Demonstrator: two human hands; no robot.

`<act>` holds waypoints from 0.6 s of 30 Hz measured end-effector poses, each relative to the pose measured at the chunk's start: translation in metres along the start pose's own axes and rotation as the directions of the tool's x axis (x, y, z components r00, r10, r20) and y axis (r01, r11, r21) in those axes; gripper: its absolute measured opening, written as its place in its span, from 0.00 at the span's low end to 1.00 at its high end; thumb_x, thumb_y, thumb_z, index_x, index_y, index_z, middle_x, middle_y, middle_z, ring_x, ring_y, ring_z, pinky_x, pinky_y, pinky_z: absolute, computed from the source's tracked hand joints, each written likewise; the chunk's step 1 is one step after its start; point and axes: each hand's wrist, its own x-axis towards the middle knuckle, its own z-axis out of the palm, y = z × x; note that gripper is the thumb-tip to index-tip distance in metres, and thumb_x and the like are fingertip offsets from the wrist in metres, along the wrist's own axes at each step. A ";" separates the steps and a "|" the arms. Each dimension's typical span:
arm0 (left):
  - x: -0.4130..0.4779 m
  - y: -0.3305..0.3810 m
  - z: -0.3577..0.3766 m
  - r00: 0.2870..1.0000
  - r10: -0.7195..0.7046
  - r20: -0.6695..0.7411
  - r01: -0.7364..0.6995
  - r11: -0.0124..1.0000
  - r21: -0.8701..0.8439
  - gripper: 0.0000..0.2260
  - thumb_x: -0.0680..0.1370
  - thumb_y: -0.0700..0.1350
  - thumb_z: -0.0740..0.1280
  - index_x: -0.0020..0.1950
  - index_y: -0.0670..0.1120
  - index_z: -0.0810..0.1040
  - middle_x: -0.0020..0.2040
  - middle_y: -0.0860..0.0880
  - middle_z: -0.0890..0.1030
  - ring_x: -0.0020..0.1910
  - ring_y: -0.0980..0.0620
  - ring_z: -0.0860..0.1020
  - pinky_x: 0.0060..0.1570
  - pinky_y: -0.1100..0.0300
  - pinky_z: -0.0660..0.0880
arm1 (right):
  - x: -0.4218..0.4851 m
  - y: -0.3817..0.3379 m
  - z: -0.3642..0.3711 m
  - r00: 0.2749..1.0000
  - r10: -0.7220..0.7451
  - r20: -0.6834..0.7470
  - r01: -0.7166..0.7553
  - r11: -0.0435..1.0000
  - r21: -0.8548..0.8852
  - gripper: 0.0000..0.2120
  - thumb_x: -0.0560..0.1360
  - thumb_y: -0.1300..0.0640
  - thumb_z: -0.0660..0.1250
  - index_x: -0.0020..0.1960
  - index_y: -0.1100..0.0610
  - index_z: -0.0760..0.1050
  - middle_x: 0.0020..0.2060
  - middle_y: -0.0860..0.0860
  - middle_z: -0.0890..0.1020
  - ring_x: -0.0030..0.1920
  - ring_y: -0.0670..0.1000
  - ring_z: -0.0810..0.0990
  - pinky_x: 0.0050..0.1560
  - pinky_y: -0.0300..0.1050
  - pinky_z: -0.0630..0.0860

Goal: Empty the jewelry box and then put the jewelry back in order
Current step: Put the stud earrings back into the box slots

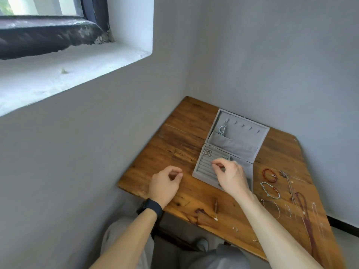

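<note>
Thumb and forefinger of the right hand point(229, 176) meet in a pinch over the ring rows of the open jewelry box point(242, 133); whether they hold anything I cannot tell. The left hand point(165, 183) hovers curled, likewise unclear. A red bracelet point(269, 175) lies to the right on the table point(174, 152). A tiny piece, loosely pinched, could drop between the rows.

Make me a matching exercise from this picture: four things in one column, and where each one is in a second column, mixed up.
Things
1. red bead bracelet
2. silver chain
3. flower-shaped piece
4. black wristband

Places
A. on the left wrist
B. hanging from a hook inside the lid
C. on the table, right of the jewelry box
D. in the ring slots, far left corner of the box

Pairs: 1-C, 2-B, 3-D, 4-A
</note>
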 end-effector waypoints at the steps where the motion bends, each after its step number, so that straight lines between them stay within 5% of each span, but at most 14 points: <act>1: 0.001 -0.001 0.000 1.000 -0.005 -0.002 0.005 1.000 -0.011 0.03 0.78 0.53 0.70 0.50 0.61 0.82 0.45 0.65 0.81 0.46 0.65 0.78 0.43 0.76 0.68 | 0.010 -0.001 0.003 1.000 -0.003 0.013 0.003 1.000 -0.025 0.08 0.80 0.52 0.66 0.57 0.49 0.82 0.50 0.47 0.83 0.55 0.50 0.76 0.48 0.44 0.73; 8: 0.002 -0.006 0.001 1.000 0.026 0.000 -0.026 1.000 -0.005 0.06 0.79 0.52 0.69 0.54 0.59 0.84 0.50 0.63 0.83 0.50 0.65 0.79 0.47 0.76 0.71 | 0.048 -0.008 0.016 0.993 0.083 0.085 -0.053 0.949 -0.310 0.09 0.79 0.47 0.67 0.56 0.44 0.83 0.58 0.49 0.81 0.63 0.56 0.72 0.60 0.54 0.73; 13: 0.003 -0.007 0.003 0.999 0.032 0.029 -0.032 0.999 0.005 0.07 0.79 0.53 0.68 0.55 0.60 0.83 0.51 0.63 0.83 0.51 0.63 0.80 0.52 0.63 0.78 | 0.054 -0.014 0.020 0.993 0.074 0.086 -0.049 0.964 -0.262 0.08 0.79 0.48 0.67 0.55 0.44 0.84 0.58 0.50 0.82 0.63 0.57 0.72 0.61 0.55 0.73; 18: 0.002 -0.008 0.005 0.999 0.032 0.022 -0.032 1.000 0.001 0.07 0.79 0.53 0.69 0.55 0.60 0.84 0.50 0.64 0.83 0.50 0.64 0.80 0.52 0.61 0.79 | 0.058 -0.025 0.021 0.992 0.094 0.078 -0.072 0.966 -0.250 0.07 0.78 0.48 0.69 0.52 0.45 0.85 0.56 0.50 0.84 0.61 0.58 0.74 0.58 0.55 0.76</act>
